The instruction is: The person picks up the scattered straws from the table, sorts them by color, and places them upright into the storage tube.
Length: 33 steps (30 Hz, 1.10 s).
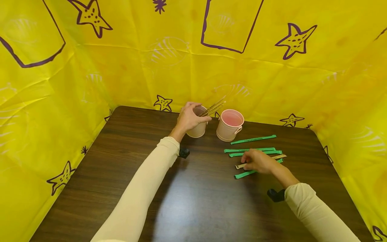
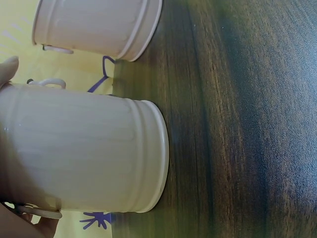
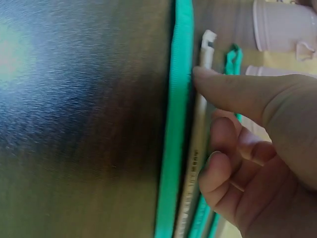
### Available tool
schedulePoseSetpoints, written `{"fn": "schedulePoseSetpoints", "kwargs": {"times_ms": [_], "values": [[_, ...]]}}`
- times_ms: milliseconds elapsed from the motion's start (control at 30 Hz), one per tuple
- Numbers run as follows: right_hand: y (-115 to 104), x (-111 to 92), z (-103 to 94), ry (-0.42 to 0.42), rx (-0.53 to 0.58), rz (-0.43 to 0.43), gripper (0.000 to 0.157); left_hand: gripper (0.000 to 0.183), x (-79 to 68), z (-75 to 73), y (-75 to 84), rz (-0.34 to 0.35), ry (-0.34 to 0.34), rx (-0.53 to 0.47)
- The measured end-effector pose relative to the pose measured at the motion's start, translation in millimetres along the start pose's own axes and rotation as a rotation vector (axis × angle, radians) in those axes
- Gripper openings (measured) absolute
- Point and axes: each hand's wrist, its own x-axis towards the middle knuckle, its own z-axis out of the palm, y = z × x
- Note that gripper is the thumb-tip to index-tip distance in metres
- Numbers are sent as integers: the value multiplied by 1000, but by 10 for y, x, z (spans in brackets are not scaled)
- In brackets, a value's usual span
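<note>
My left hand (image 1: 190,117) holds the left pale pink bucket (image 1: 198,130) around its rim, the thumb across the near side. Slim tan sticks (image 1: 214,108) lean out of that bucket to the right. In the left wrist view the bucket's wall (image 2: 84,148) fills the left, its base meeting the table. My right hand (image 1: 258,161) is low over the table among slim green wrapped sticks (image 1: 254,139). Its thumb and curled fingers pinch a tan wrapped stick (image 3: 199,124) with dark print. Beside that stick lies a green one (image 3: 176,114).
A second pale pink bucket (image 1: 226,132) with a side handle stands right of the held one. The dark wooden table (image 1: 121,161) has yellow cloth (image 1: 181,74) with purple drawings along its back and sides.
</note>
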Motion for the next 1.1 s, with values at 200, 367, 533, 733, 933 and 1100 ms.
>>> {"fn": "schedulePoseSetpoints", "kwargs": {"times_ms": [200, 367, 533, 733, 933, 1100], "values": [[18, -12, 55, 17, 3, -13, 10, 84, 4, 6, -1, 1, 0, 2], [27, -16, 77, 24, -6, -32, 9, 84, 8, 3, -5, 5, 1, 4], [36, -30, 106, 56, -28, -64, 11, 83, 3, 0, -1, 11, -8, -5], [-17, -23, 75, 100, -17, -72, 9, 84, -5, -5, 4, 8, -10, -2], [-186, -10, -104, 186, 116, -31, 8, 84, -4, -8, 6, 10, -8, 3], [-399, -11, -313, 261, 228, 11, 10, 84, -11, -11, 12, 6, -8, 10]]}}
